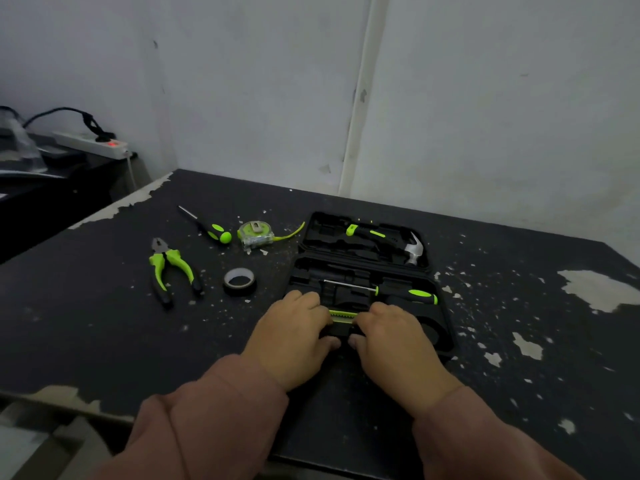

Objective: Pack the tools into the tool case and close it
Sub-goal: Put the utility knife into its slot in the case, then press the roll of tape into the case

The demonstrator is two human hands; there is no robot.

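Your left hand (294,327) and right hand (388,332) both pinch a rigid, light green-and-black utility knife (341,315) at lower centre, pressing it into the open tool case (440,327). Grip the body ends. Heavier pliers (169,268) lie left on the counter (104,323).

On the table (104,323), the open tool case (440,327) sits right of centre with a hammer (391,242) in its far half and a screwdriver (405,293) in its near half, while pliers (169,268), tape roll (239,280), second screwdriver (207,227) and tape measure (255,234) lie to its left.
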